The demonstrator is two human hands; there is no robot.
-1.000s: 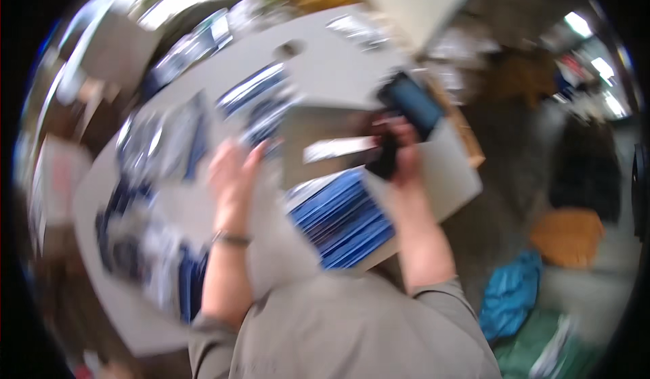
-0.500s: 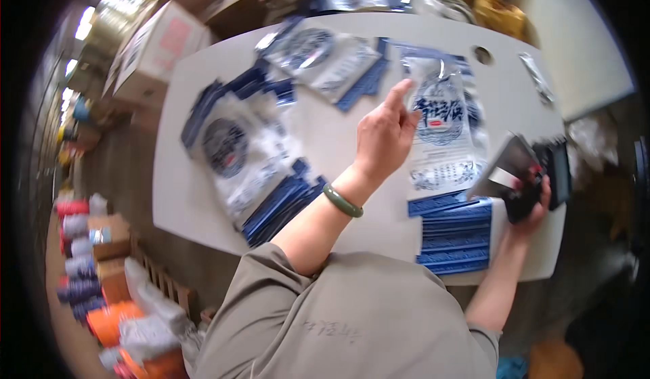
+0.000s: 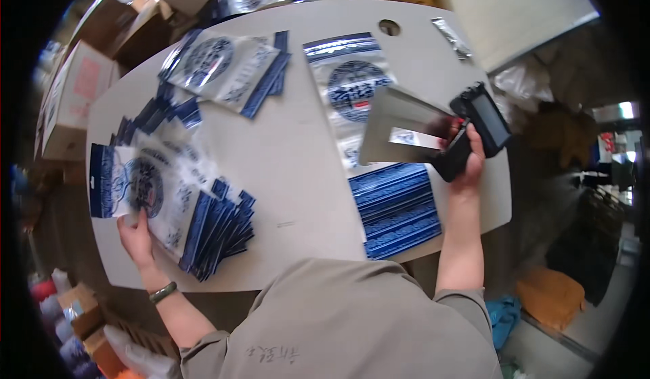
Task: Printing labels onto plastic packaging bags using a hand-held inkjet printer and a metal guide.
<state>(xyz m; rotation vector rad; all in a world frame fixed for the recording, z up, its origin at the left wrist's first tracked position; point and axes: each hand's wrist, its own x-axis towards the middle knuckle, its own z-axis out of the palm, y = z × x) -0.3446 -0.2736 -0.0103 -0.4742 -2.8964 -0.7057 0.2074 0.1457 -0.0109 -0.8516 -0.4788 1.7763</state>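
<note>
Blue-and-white pouches (image 3: 179, 193) fanned near tabletop (image 3: 291, 155) left edge — left hand (image 3: 138, 238) pinching one, right hand (image 3: 470, 166) gripping black handheld device (image 3: 453, 154).

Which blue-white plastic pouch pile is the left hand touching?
The fanned front-left pile; the left hand touches neither back-left pile nor right stack.

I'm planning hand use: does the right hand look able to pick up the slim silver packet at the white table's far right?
Probably not as things stand: the right hand grips a black handheld device, though nothing covers the packet, and bare white tabletop lies beside it.
</note>
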